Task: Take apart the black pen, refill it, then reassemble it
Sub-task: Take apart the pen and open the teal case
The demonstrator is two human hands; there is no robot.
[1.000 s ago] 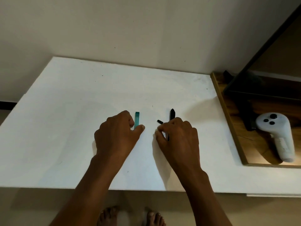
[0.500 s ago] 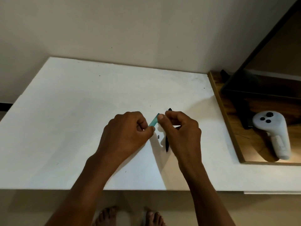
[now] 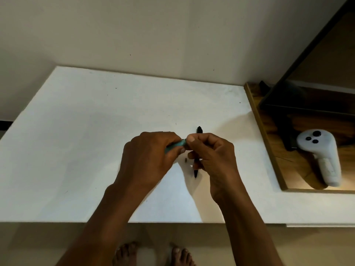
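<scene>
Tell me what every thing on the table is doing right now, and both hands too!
Left hand: closed around the teal piece, raised above the table.
Right hand: fingertips pinching the teal piece's end.
Teal piece: held between both hands, tilted.
Black pen: lying flat on the white table, partly hidden under the right hand.
Small dark bit: lying loose beside the pen.
White controller: resting untouched on the wooden tray.

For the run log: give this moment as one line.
left hand: grips teal piece | right hand: pinches its end | black pen: on table
</scene>
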